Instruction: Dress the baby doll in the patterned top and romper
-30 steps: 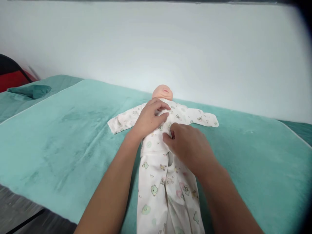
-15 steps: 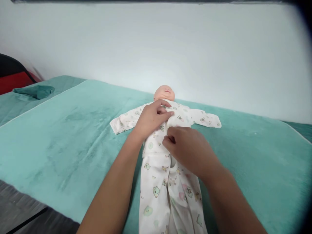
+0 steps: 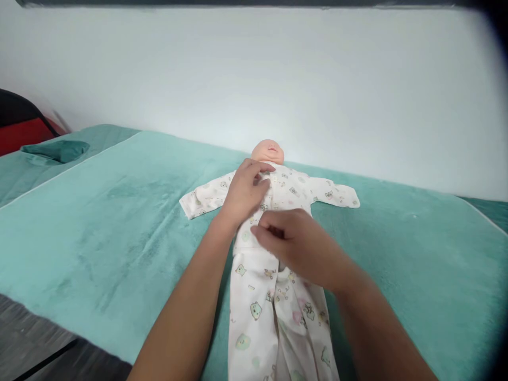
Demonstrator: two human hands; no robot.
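Note:
A doll lies on its back, its bare head (image 3: 269, 152) at the far end. It wears a white patterned top (image 3: 293, 188) and matching pants (image 3: 254, 317), with both sleeves spread sideways. My left hand (image 3: 248, 188) rests on the chest near the neckline, fingers curved and thumb apart, holding nothing that I can see. Closer to me, my right hand (image 3: 293, 238) is over the belly, fingers curled and thumb bent in toward them. Anything between those fingertips is hidden. My right forearm covers part of the waist and one pant leg.
A green padded cover (image 3: 99, 227) lies under the doll, its front edge above a dark floor (image 3: 35, 344). Behind stands a white wall (image 3: 254, 79). At far left are a bunched green cloth (image 3: 59, 151) and a red and black object (image 3: 21, 129).
My right hand has shifted left over the belly, slightly away from the front of the top. My left hand has drawn back a little to the left. The doll stays put.

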